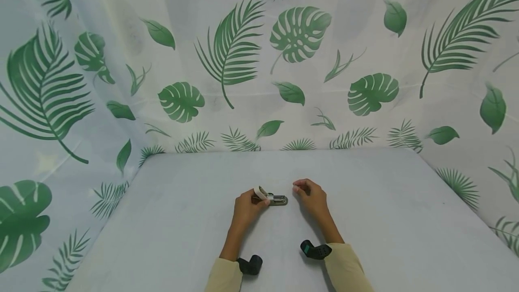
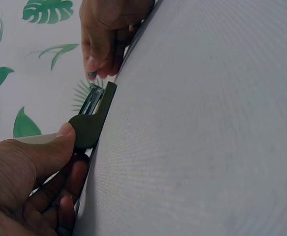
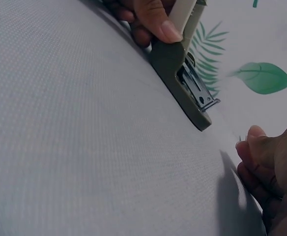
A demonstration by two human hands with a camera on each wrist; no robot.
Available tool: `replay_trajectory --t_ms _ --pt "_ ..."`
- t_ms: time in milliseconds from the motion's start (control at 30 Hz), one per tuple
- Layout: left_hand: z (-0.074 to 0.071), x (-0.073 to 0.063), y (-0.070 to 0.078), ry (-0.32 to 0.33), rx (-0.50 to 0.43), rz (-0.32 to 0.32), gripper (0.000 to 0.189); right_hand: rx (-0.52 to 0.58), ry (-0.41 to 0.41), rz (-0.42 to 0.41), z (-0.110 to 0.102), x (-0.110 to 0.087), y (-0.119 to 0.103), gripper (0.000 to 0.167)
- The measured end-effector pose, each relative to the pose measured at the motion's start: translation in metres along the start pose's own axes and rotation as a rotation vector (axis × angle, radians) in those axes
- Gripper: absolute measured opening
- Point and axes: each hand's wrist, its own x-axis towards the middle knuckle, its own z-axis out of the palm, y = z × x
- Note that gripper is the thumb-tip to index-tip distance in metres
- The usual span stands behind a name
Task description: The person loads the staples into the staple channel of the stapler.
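The stapler (image 1: 279,201) lies opened on the counter (image 1: 162,220) between the two hands, its cover (image 1: 260,191) raised and its metal magazine (image 3: 196,86) exposed. The left hand (image 1: 245,208) grips it at the hinge end between thumb and curled fingers; the right hand (image 1: 315,199), apart from it just past the front end, has thumb and fingertip closed in a pinch on what looks like a small strip (image 2: 92,74), too tiny to identify surely. That strip could drop if the pinch slackens, or break if squeezed too hard. Should the left grip slip, the cover might swing down onto anything near the magazine, and the narrow base, steadied by one hand, could skid or tip under an off-centre push.
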Motion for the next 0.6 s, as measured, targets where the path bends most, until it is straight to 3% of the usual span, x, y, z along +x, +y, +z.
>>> replay_trajectory --t_ms 600 --pt "0.0021 -0.0007 0.0015 0.017 0.038 -0.013 0.022 0.014 -0.049 -0.061 -0.0022 -0.0045 -0.002 0.017"
